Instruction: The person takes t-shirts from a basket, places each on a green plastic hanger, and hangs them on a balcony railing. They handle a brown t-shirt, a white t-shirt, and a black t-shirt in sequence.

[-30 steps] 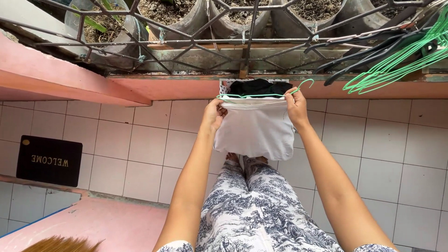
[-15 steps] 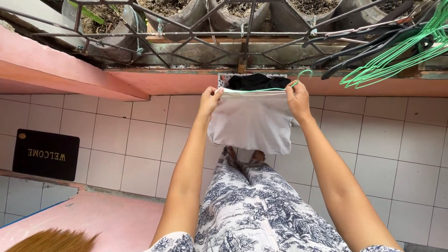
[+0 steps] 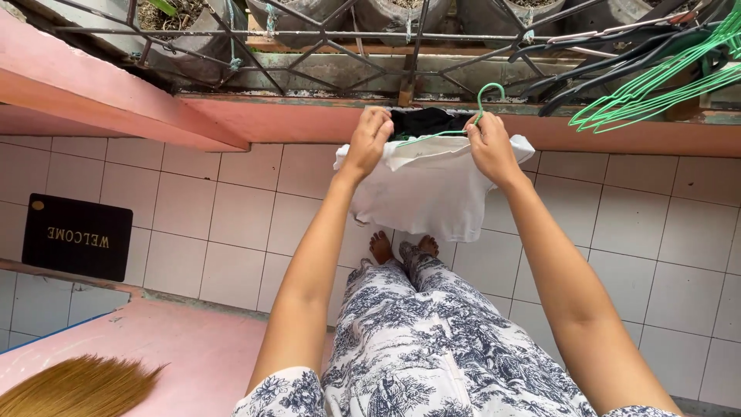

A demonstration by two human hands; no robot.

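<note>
At nine o'clock we see a black doormat (image 3: 77,237) lying on the white tiled floor (image 3: 231,224), and at seven o'clock the straw bristles of a broom (image 3: 73,388) over a pink ledge (image 3: 185,363). Toward the centre, our left hand (image 3: 369,143) is clenched on the top edge of a white garment (image 3: 421,193), which hangs above our bare feet (image 3: 401,247) and patterned trousers (image 3: 421,347). A green wire hanger (image 3: 463,123) runs along the garment's upper edge, its hook standing up at twelve o'clock just in front of a metal railing (image 3: 347,38). Behind the garment, a dark cloth (image 3: 424,121) sits against the pink wall below the railing. Our right hand (image 3: 488,147) grips the hanger and the garment's other corner together, fingers closed over both. At two o'clock a bundle of green and black hangers (image 3: 648,77) hangs from the railing, well apart from our hands. Potted soil in containers (image 3: 309,11) lines the top behind the bars.
</note>
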